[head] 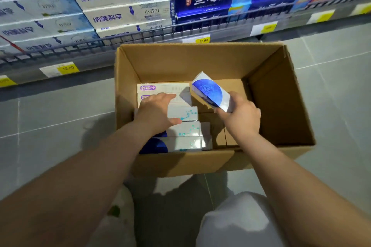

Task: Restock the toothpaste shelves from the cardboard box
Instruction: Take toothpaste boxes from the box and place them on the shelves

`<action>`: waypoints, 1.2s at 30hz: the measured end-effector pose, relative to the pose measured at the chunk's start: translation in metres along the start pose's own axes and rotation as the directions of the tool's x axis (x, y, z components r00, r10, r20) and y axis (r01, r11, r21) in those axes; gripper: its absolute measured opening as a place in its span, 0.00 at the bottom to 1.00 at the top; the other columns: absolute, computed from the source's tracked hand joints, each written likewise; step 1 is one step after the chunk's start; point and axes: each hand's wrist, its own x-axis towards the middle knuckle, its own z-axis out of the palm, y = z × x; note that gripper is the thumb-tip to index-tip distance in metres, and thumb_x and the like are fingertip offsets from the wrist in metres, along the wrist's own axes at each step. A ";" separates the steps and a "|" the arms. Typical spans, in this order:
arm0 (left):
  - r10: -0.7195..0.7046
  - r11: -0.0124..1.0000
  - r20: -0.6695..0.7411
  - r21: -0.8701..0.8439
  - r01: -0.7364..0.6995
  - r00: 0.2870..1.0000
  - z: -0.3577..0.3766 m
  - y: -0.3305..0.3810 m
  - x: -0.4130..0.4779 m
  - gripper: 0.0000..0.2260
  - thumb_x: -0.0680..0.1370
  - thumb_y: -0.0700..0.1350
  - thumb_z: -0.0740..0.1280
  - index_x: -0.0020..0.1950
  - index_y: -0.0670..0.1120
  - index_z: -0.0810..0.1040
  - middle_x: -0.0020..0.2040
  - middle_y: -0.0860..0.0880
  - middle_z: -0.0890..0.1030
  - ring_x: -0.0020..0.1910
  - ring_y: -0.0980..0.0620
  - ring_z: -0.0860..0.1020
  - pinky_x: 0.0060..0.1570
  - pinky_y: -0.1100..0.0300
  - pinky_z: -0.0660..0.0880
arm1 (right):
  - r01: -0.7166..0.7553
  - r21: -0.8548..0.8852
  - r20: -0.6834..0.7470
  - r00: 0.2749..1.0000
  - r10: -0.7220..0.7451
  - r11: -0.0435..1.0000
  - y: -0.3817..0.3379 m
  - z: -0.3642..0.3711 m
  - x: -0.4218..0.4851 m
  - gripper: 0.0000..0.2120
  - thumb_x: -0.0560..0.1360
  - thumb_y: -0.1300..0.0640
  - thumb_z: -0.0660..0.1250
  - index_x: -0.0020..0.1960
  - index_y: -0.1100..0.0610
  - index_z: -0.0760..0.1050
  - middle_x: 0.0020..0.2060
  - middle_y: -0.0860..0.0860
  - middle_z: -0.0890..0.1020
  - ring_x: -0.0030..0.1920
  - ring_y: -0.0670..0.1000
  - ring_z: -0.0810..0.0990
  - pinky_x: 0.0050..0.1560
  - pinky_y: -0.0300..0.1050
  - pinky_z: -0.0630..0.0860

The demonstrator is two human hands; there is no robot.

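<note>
Mid-restock, the right hand [240, 114] grips a toothpaste carton [210, 91] above the cardboard box [180, 162] while the left hand [157, 111] apparently rests flat on another, shelving next.

Bare forearms [84, 176]; whitish trousers [236, 220] on both knees, green patch [114, 211] left.

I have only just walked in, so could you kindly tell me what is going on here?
A person is unpacking an open brown cardboard box on the grey tiled floor beside the toothpaste shelves. The right hand holds a white carton with a blue circle, tilted, over the box's right side; the left hand rests on the white cartons lying inside.
</note>
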 end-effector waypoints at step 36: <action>0.003 0.800 0.103 -0.597 0.059 0.995 -0.415 0.166 -0.118 0.15 0.68 0.54 0.76 0.51 0.54 0.79 0.47 0.53 0.83 0.41 0.57 0.81 0.40 0.58 0.79 | -0.280 0.457 -0.058 0.938 0.342 0.844 -0.127 -0.432 -0.093 0.23 0.70 0.42 0.69 0.59 0.51 0.71 0.54 0.52 0.80 0.53 0.56 0.78 0.50 0.57 0.77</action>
